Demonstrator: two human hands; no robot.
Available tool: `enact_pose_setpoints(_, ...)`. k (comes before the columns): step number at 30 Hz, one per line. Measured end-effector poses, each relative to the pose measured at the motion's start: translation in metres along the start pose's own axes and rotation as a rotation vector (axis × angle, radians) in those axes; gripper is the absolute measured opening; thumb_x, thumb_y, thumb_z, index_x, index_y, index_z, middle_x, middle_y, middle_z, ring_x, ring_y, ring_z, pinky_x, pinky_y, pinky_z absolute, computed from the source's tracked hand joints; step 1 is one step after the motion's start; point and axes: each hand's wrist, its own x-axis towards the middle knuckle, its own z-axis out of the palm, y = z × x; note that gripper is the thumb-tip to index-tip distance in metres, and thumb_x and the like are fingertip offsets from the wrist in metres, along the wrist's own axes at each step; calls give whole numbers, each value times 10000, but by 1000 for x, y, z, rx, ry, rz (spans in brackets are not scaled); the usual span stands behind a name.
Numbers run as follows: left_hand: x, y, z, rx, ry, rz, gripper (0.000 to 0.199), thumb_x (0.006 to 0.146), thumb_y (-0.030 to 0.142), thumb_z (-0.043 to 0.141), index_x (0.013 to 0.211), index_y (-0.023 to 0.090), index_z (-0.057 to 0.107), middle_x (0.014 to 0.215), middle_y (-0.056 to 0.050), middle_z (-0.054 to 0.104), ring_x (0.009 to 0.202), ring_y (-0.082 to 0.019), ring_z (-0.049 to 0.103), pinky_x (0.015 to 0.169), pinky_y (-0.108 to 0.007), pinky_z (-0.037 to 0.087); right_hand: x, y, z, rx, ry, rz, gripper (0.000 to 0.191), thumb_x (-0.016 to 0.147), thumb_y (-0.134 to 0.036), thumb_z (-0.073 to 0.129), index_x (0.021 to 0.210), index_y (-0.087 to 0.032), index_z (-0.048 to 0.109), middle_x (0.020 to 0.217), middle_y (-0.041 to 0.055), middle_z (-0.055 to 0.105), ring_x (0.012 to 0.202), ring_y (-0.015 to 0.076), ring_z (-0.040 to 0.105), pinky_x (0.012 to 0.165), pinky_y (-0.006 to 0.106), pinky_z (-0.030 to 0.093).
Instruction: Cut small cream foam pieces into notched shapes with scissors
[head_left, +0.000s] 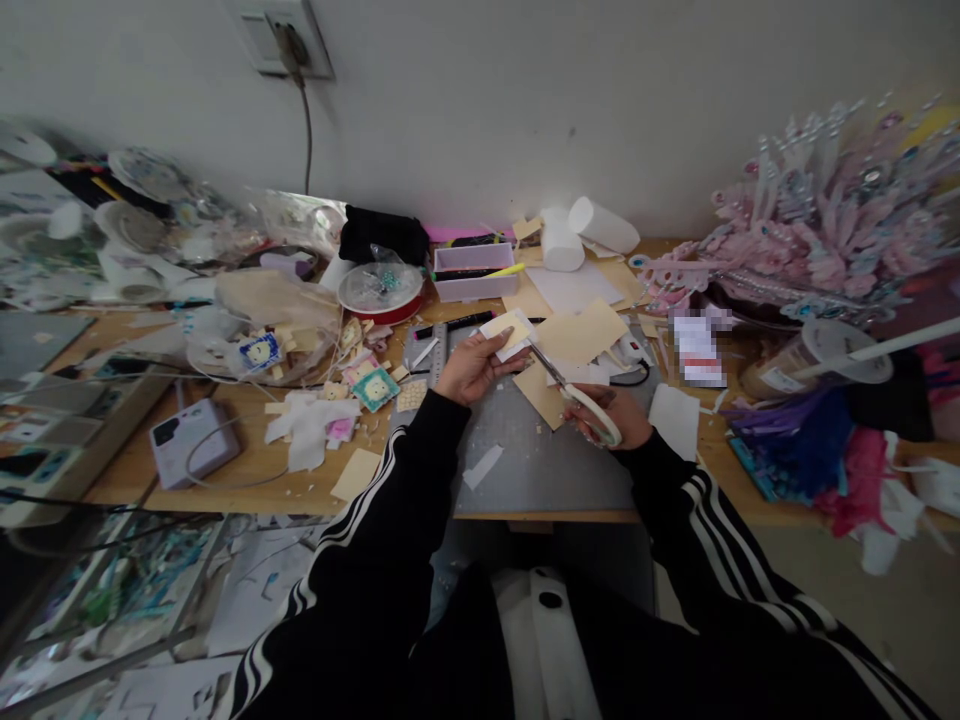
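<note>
In the head view my left hand [474,368] pinches a small piece of white paper [520,345] with a pale yellow layer on it. My right hand [619,415] is closed round the handles of white scissors [596,412]. The scissor blades point up and left, and their tips are at the right edge of the paper. Both hands are above a grey mat [547,470]. Cream sheets [581,333] lie behind and beneath the blades. A white paper strip [482,466] lies on the mat.
A lilac box [476,275] with markers stands behind the hands. Left are a ribbon spool [380,290], small decorated squares [375,388] and a lilac device [193,440] with a cable. Right are a lidded cup [806,360], pink tiaras [795,220] and blue tassels [795,440].
</note>
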Motion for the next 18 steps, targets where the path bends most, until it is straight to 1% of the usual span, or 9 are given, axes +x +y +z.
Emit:
enact_pose_setpoints(2, 0, 0, 0, 2, -2, -2, 128, 900, 120, 601, 991, 92, 685, 917, -112, 758, 736, -177, 735, 687, -292, 629, 0, -1, 1, 21, 15, 17, 656, 502, -451, 898, 1061, -141, 751, 584, 15, 674, 339, 78, 473, 301, 198, 382)
enact_pose_setpoints(6, 0, -1, -1, 18, -8, 0, 137, 872, 147, 658, 997, 94, 684, 929, -119, 755, 776, -192, 741, 762, -331, 634, 0, -1, 1, 34, 46, 36, 633, 470, -427, 914, 1011, -138, 758, 570, 11, 670, 333, 76, 472, 297, 192, 375)
enact_pose_setpoints(9, 0, -1, -1, 30, 1, 0, 150, 890, 147, 628, 1017, 96, 690, 928, -122, 759, 815, -202, 745, 797, -349, 634, 0, 1, 0, 41, 37, 16, 596, 470, -408, 916, 978, -141, 755, 570, 7, 665, 330, 73, 467, 289, 189, 362)
enact_pose_setpoints(13, -1, 0, 0, 33, 2, -6, 148, 910, 133, 585, 1004, 96, 693, 913, -121, 763, 800, -192, 744, 766, -321, 637, 1, 3, -1, 50, 12, 10, 536, 497, -401, 908, 947, -159, 749, 561, -4, 654, 322, 68, 455, 285, 184, 345)
enact_pose_setpoints(16, -1, 1, 1, 29, 0, -11, 146, 903, 127, 593, 1007, 95, 690, 927, -123, 761, 767, -181, 741, 743, -309, 635, 1, 2, 0, 49, 19, 20, 545, 487, -414, 909, 939, -158, 744, 551, -9, 645, 315, 64, 446, 285, 179, 335)
enact_pose_setpoints(18, -2, 1, 1, 35, -1, -13, 154, 903, 127, 592, 1017, 92, 690, 943, -129, 760, 788, -191, 743, 751, -317, 633, 0, 0, 0, 41, 12, 17, 543, 494, -418, 905, 937, -149, 742, 548, -7, 640, 316, 62, 442, 287, 177, 328)
